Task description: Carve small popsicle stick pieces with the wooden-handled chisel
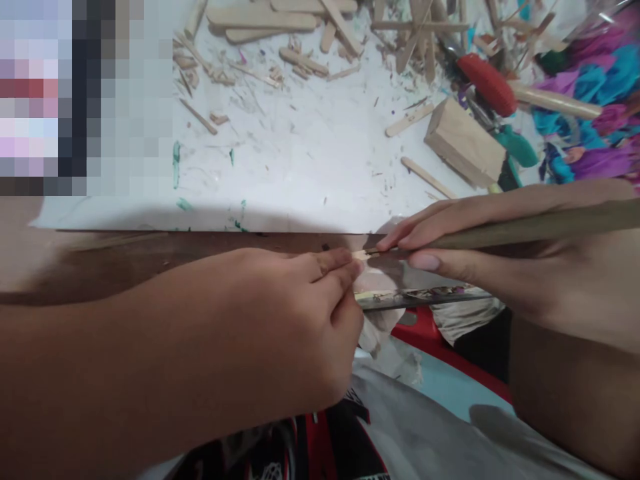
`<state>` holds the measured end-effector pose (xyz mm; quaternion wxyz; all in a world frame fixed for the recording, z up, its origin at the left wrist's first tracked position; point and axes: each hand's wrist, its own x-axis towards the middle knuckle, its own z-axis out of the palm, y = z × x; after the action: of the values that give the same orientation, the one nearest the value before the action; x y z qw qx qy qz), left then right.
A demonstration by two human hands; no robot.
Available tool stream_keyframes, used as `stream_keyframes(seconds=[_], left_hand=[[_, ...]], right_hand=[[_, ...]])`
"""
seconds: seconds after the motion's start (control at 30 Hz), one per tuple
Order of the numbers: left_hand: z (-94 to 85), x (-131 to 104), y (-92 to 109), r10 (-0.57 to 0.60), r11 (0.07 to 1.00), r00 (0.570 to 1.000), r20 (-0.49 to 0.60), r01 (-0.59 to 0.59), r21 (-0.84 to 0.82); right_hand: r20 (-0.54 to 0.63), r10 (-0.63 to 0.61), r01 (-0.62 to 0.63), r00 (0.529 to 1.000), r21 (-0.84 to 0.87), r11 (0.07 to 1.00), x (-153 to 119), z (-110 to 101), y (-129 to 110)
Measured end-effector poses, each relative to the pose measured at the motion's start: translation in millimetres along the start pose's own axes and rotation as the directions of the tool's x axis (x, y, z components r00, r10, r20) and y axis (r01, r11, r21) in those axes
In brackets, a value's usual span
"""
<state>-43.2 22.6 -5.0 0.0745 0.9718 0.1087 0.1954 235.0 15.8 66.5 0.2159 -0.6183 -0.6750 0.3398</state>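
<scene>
At the table's near edge my left hand point(320, 300) is closed, its fingertips pinching a small pale piece of wood point(360, 255). Only a short end of that piece shows; the rest is covered by the fingers. My right hand point(475, 247) is closed around a long thin tool with an olive-brown handle point(540, 223). The tool's narrow dark tip meets the wood piece right beside my left fingertips. Its exact kind cannot be made out. Both hands are close together, the right thumb lying below the tool and the fingers above it.
White paper point(300, 160) covers the table, with craft sticks point(260, 20) and wood scraps at the back. To the right are a wooden block point(465, 143), a red-handled tool point(487, 83) and crumpled colored material point(600, 87). A red chair part point(440, 347) shows below the edge.
</scene>
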Motion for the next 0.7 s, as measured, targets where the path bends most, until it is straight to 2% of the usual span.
stream_keyframes(seconds=[0.17,0.37,0.53,0.7], left_hand=[[0.9,-2.0,2.4,-0.019,0.999,1.0,0.02,0.019,-0.029],[-1.6,-2.6,4.4,-0.021,0.999,0.999,0.031,0.022,-0.034],[-6.7,-0.9,5.2,-0.03,0.999,0.991,0.129,0.034,-0.026],[-5.2,-0.5,-1.5,0.014,0.999,0.999,0.037,-0.013,-0.031]], right_hand=[[0.025,-0.041,0.041,0.999,-0.014,0.999,-9.2,-1.4,6.8],[0.042,-0.033,0.035,0.999,-0.027,0.999,-9.7,0.3,3.2],[0.064,-0.061,0.066,0.996,-0.076,0.995,-7.3,-1.9,2.4],[0.073,-0.088,0.097,0.993,-0.144,0.985,-8.9,-3.6,5.0]])
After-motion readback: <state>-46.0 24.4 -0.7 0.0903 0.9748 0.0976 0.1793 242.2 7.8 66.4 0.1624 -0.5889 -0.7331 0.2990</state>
